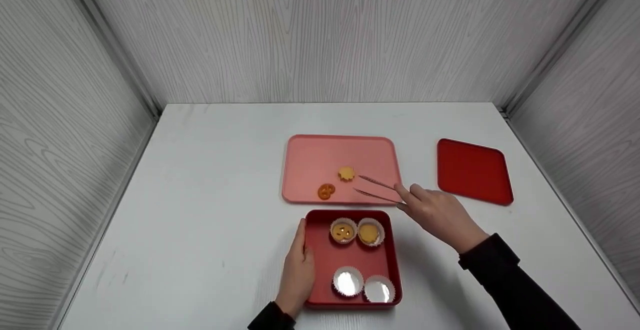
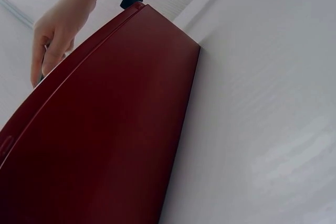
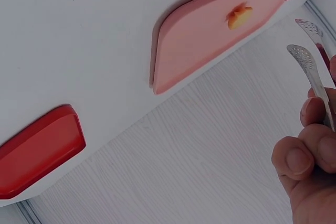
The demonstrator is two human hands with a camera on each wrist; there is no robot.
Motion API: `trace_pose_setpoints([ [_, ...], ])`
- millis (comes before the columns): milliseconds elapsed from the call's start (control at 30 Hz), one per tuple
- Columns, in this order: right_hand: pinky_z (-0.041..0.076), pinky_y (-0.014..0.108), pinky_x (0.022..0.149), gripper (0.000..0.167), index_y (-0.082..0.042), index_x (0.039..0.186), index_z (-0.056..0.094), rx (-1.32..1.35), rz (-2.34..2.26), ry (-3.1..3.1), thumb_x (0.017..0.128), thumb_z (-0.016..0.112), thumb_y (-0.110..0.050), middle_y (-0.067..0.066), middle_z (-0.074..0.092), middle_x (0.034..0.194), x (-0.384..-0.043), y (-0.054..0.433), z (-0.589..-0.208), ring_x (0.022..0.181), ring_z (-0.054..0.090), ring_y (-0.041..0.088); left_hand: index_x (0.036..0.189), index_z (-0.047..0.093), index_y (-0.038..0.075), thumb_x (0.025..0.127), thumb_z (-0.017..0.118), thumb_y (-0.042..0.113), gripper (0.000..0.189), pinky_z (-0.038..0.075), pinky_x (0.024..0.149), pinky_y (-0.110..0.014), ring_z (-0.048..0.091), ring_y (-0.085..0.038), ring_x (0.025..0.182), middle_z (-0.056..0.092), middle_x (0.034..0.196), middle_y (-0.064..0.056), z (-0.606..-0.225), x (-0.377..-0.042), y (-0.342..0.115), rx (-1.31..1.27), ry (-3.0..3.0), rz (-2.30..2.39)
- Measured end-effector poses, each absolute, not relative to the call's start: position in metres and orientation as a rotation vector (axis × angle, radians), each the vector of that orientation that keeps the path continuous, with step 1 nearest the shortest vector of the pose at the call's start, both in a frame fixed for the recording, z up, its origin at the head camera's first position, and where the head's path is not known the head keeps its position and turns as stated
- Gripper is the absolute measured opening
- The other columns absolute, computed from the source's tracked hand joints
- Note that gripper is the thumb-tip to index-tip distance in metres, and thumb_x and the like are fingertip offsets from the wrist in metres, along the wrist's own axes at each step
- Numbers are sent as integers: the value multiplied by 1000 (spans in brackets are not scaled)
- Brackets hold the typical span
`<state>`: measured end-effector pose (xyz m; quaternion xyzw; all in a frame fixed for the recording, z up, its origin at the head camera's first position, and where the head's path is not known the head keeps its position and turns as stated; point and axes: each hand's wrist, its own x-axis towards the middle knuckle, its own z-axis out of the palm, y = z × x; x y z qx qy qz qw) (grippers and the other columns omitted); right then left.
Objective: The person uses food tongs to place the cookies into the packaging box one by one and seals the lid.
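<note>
**A:** how's the light on your end?

**B:** Pretty even on my head feed, seems to come from above. Soft shadow on the table (image 1: 200, 195) beside the right sleeve (image 1: 515, 282), and the nearer paper cups (image 1: 348, 281) glare white.

**A:** wrist cams?

**B:** Dimmer, kinda murky. On my left one the box (image 2: 115, 108) goes nearly black low down, rim bowed. On my right, the yellow snack (image 3: 239, 18) looks soft and smeary.

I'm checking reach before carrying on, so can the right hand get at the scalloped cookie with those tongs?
Probably yes: the right hand holds the tongs, their tips apart just beside the scalloped cookie, and nothing appears to lie in between.
</note>
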<state>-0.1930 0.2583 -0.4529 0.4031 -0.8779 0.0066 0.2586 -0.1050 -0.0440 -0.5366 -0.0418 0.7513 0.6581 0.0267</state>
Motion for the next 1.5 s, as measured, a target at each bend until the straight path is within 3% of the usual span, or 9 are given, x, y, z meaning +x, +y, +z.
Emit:
trace_pose_setpoints([
  [233,36,23,45,52,-5,130,67,1041,45,-2467,83,86,-16,5,54,77,-201,258,-459,51,40,11,165,17,10,109,34,5,59,19,126,-49,17,-24,156,22,169,-7,-536,-105,-43,-150,2283,2037],
  [567,56,28,54,47,-8,129,63,1005,61,-2624,87,83,-18,7,61,82,-216,251,-465,57,54,15,165,16,9,109,33,4,58,17,126,-50,16,-26,156,21,170,-10,-536,-110,-46,-125,2311,2040],
  [933,48,27,49,39,-7,122,61,1047,54,-2600,89,81,-15,9,57,81,-236,239,-473,55,55,17,165,14,11,109,33,4,60,18,126,-48,14,-24,156,17,170,-7,-536,-113,-45,-137,2258,2070],
  [1500,49,29,48,35,-6,119,58,1062,-33,-2640,92,77,-19,11,51,82,-253,225,-480,52,49,17,165,17,12,109,34,5,59,18,126,-50,16,-25,156,21,170,-7,-534,-115,-42,-148,2283,2051],
])
